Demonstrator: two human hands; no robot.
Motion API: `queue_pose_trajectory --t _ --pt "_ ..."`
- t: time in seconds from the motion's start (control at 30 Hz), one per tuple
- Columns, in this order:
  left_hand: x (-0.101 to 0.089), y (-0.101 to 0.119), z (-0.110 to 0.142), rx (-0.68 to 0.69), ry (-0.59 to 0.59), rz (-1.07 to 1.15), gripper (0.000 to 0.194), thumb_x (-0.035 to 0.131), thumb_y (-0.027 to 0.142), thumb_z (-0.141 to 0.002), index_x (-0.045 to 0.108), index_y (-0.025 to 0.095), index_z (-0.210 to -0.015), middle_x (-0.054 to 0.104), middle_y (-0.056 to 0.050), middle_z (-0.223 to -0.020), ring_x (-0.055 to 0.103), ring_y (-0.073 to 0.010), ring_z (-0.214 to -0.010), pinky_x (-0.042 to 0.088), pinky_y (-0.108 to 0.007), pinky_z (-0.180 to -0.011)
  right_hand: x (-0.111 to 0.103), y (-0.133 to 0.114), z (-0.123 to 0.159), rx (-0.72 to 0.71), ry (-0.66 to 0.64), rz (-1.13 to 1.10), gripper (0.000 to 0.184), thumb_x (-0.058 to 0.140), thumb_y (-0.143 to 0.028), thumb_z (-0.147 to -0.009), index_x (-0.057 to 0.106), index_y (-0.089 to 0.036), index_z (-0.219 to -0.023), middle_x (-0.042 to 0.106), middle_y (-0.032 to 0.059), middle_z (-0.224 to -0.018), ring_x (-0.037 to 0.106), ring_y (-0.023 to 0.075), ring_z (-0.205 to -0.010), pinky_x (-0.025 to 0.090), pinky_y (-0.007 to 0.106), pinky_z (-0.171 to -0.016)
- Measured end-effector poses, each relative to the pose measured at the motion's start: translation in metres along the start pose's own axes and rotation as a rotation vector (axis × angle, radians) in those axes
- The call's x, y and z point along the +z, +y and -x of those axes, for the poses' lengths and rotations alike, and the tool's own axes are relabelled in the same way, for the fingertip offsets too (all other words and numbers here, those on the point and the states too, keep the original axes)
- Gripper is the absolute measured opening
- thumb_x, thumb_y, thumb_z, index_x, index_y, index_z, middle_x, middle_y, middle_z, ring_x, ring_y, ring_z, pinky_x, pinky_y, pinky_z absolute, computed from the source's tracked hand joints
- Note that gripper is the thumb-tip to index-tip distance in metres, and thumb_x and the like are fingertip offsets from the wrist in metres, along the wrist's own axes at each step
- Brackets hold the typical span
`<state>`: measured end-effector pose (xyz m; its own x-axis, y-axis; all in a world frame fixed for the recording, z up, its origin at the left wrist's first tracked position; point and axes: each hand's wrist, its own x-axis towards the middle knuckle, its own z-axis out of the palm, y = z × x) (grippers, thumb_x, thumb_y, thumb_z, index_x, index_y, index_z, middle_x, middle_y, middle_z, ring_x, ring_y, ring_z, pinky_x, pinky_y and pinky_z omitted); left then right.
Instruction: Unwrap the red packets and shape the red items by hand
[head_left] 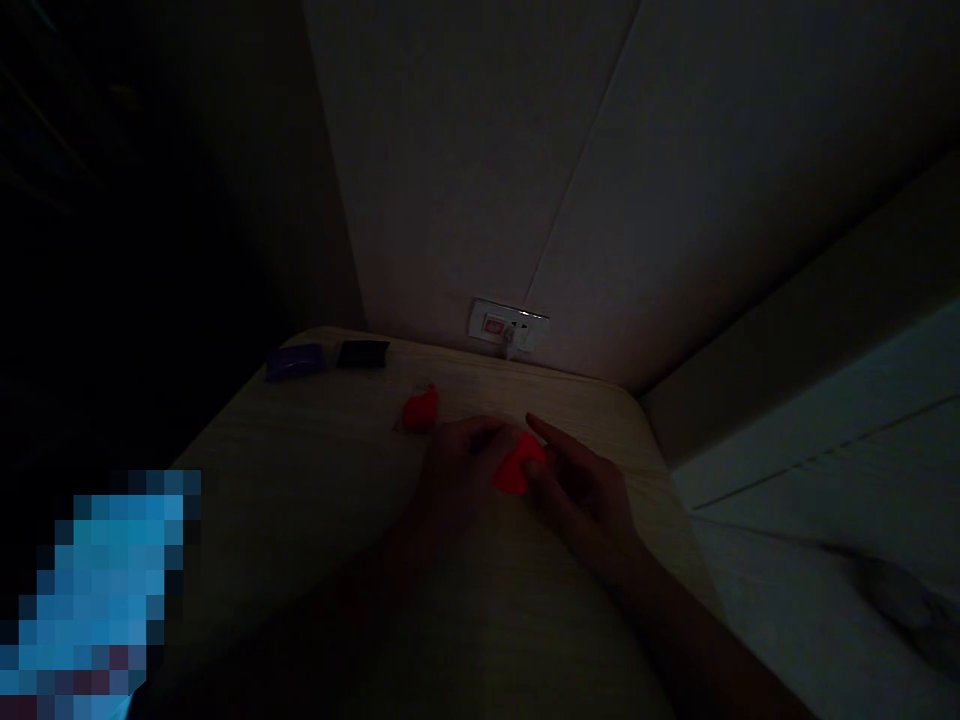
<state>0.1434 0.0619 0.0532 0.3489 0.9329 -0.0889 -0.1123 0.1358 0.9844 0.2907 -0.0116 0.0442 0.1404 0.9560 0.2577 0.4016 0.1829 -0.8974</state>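
A bright red piece of what looks like modelling clay (519,466) is between my two hands over the wooden tabletop (330,480). My right hand (581,490) grips it from the right, the thumb pressed on its near face and the index finger stretched out beyond it. From the left, my left hand (469,455) closes on it with bent fingers; the dim light hides part of them. Just beyond my left hand sits a second red lump (420,410), which seems to lie on a clear wrapper.
Toward the back left corner lie a purple packet (295,362) and a black packet (363,354). A socket plate (508,325) with a plug is on the wall behind the table. Lower left, a bright blue pixelated area covers the view.
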Motion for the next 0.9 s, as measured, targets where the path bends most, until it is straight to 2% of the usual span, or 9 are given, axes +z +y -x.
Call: queue_pose_trajectory --t 0.1,0.23,0.33,0.43,0.5,0.57,0.63,0.73,0.9 --pt "0.0005 0.0015 0.0008 0.039 0.017 0.034 0.021 0.067 0.035 -0.083 0.072 0.017 -0.076 0.069 0.0 -0.073 0.061 -0.0163 -0.07 0.046 -0.026 -0.066 0.0013 0.0007 0.0003 0.012 0.006 -0.029 0.052 0.07 -0.032 -0.092 0.061 -0.016 -0.141 0.063 -0.0021 -0.068 0.057 0.0114 -0.056 0.045 0.023 -0.05" --pt "0.0007 0.0016 0.0007 0.043 0.011 0.041 0.018 0.068 0.033 -0.083 0.074 0.016 -0.079 0.07 -0.001 -0.076 0.062 -0.017 -0.074 0.047 -0.026 -0.069 0.0 0.0003 0.0007 0.03 0.016 0.0 0.045 0.068 -0.033 -0.095 0.065 -0.017 -0.137 0.067 -0.0011 -0.069 0.062 0.0129 -0.057 0.05 0.025 -0.054" --pt "0.0005 -0.001 -0.0003 0.001 -0.032 0.061 0.019 0.07 0.034 -0.081 0.076 0.016 -0.086 0.074 -0.003 -0.08 0.065 -0.0187 -0.077 0.048 -0.028 -0.071 -0.0031 -0.0005 -0.001 -0.042 0.009 0.033 0.039 0.063 -0.031 -0.098 0.067 -0.021 -0.135 0.078 0.0055 -0.092 0.072 0.0181 -0.079 0.058 0.03 -0.072" --pt "0.0003 -0.0036 -0.0012 -0.026 -0.088 0.029 0.021 0.071 0.035 -0.081 0.078 0.015 -0.085 0.074 -0.004 -0.077 0.065 -0.0191 -0.075 0.048 -0.029 -0.069 -0.0054 -0.0013 -0.003 -0.115 -0.004 0.053 0.036 0.058 -0.03 -0.1 0.069 -0.024 -0.134 0.076 0.0093 -0.121 0.072 0.0231 -0.106 0.057 0.036 -0.091" --pt "0.0 -0.0044 -0.0014 -0.022 -0.081 0.006 0.021 0.071 0.035 -0.081 0.077 0.015 -0.081 0.073 -0.004 -0.076 0.064 -0.0186 -0.073 0.047 -0.028 -0.068 -0.0056 -0.0015 -0.0034 -0.097 0.017 0.068 0.039 0.057 -0.032 -0.101 0.065 -0.024 -0.139 0.077 0.0089 -0.116 0.073 0.0216 -0.098 0.059 0.034 -0.085" --pt "-0.0006 -0.0044 -0.0014 -0.013 -0.051 0.003 0.021 0.07 0.035 -0.082 0.077 0.016 -0.082 0.074 -0.004 -0.077 0.065 -0.0182 -0.074 0.047 -0.028 -0.068 -0.0048 -0.0014 -0.003 -0.059 0.032 0.075 0.043 0.059 -0.034 -0.101 0.061 -0.023 -0.143 0.078 0.0065 -0.101 0.072 0.0184 -0.082 0.059 0.029 -0.071" --pt "-0.0012 -0.004 -0.0013 0.0 -0.025 0.006 0.02 0.07 0.035 -0.082 0.077 0.016 -0.084 0.075 -0.003 -0.078 0.065 -0.0182 -0.075 0.048 -0.027 -0.068 -0.0034 -0.0009 -0.0026 -0.037 0.033 0.066 0.044 0.062 -0.035 -0.099 0.063 -0.021 -0.14 0.077 0.0045 -0.091 0.07 0.017 -0.075 0.057 0.027 -0.065" --pt "-0.0011 -0.0034 -0.0008 0.016 -0.013 0.003 0.021 0.071 0.036 -0.083 0.078 0.016 -0.085 0.075 -0.004 -0.08 0.066 -0.0187 -0.077 0.049 -0.027 -0.07 -0.0018 0.0005 -0.0023 -0.037 0.028 0.032 0.037 0.064 -0.035 -0.098 0.069 -0.02 -0.13 0.077 0.0046 -0.091 0.07 0.0168 -0.076 0.058 0.027 -0.067" --pt "0.0012 -0.0032 -0.0003 0.001 -0.047 0.021 0.022 0.072 0.036 -0.081 0.077 0.016 -0.083 0.074 -0.003 -0.077 0.066 -0.019 -0.075 0.049 -0.027 -0.07 -0.0021 -0.0004 -0.002 -0.054 0.039 0.001 0.034 0.063 -0.032 -0.098 0.07 -0.022 -0.13 0.077 0.006 -0.101 0.072 0.018 -0.086 0.059 0.029 -0.076"
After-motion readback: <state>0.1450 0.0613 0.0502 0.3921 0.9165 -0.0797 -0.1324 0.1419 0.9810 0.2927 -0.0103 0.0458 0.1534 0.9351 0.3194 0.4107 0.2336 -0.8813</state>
